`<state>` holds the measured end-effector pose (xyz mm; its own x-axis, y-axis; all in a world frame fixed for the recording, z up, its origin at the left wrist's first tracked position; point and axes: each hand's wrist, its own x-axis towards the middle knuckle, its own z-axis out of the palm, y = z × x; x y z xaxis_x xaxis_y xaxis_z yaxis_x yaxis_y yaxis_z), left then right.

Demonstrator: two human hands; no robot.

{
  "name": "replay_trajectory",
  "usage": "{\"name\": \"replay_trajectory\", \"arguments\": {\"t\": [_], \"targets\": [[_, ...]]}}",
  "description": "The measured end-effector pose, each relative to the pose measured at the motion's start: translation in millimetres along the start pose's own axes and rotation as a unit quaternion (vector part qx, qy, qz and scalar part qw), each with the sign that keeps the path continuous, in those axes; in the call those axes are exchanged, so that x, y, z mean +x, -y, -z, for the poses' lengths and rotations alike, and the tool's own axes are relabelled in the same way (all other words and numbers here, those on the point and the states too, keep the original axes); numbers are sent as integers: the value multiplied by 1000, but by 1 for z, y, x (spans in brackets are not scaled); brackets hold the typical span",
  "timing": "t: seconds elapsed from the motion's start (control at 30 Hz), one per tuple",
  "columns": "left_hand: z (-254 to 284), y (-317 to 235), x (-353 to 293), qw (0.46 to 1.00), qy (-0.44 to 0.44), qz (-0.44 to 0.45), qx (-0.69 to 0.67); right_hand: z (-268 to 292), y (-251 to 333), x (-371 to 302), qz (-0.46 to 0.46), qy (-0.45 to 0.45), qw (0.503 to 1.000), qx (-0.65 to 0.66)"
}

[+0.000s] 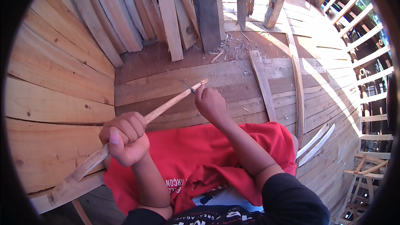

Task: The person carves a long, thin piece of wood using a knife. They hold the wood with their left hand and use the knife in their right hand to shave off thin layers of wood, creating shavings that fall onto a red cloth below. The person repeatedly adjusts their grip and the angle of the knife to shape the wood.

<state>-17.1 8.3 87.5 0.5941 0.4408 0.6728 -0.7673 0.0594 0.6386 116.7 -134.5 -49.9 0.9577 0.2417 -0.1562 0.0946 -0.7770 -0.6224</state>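
a: looking down at what?

b: at a slim wooden stick (170, 101), held slantwise in front of the body, rising from the lower left to a far tip near the middle of the view.

a: held how?

b: clenched tight in the left hand (126, 136), with fingers wrapped around the shaft and thumbnail facing up. behind that fist, sloping on down toward the lower left corner.

a: and on the right?

b: in the right hand (211, 103), fingers closed around a small knife (186, 84), handle mostly hidden, thin blade crossing the stick just short of the far tip. too small to tell how deep in the wood.

a: below the hands?

b: a red cloth (175, 152) spread across the lap, between 2 bare forearms in dark sleeves (291, 198).

a: and around?

b: a plank floor (287, 104), with curled shavings (236, 52) scattered beyond the knife. to the right of those, a flat board (263, 85), then a long narrow strip (296, 83); nearer, 2 pale curved strips (316, 143) beside the right knee. to the left, a wall of knotty planks (62, 73); at the back, upright boards (112, 12) next to a dark post (205, 12). along the right edge, sunlit slats (372, 75).
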Motion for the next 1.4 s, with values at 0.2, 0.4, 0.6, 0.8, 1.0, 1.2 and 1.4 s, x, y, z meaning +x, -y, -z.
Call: {"name": "replay_trajectory", "arguments": {"t": [0.2, 0.4, 0.6, 0.8, 1.0, 1.2, 1.4], "targets": [[-5, 0, 4, 1000, 18, 3, -4, -8, -91, 41, -105, 4, 991, -80], [16, -1, 5, 995, -98, 11, -8, 6, -76, 39, -104, 10, 987, -119], [22, -8, 4, 991, -132, 19, 15, 27, -89, 48, -80, -44, 996, 10], [28, -50, 15, 979, -156, -107, 75, 0, -105, -1, 137, 85, 987, 27], [40, -85, 12, 964, -179, -137, 140, -39, -68, -50, 354, 185, 917, 5], [42, -105, 8, 963, -204, -103, 143, -23, -125, -4, 105, -38, 981, -161], [49, -108, 8, 969, -211, -77, 104, 9, -116, -27, 384, 171, 880, -220]]}}
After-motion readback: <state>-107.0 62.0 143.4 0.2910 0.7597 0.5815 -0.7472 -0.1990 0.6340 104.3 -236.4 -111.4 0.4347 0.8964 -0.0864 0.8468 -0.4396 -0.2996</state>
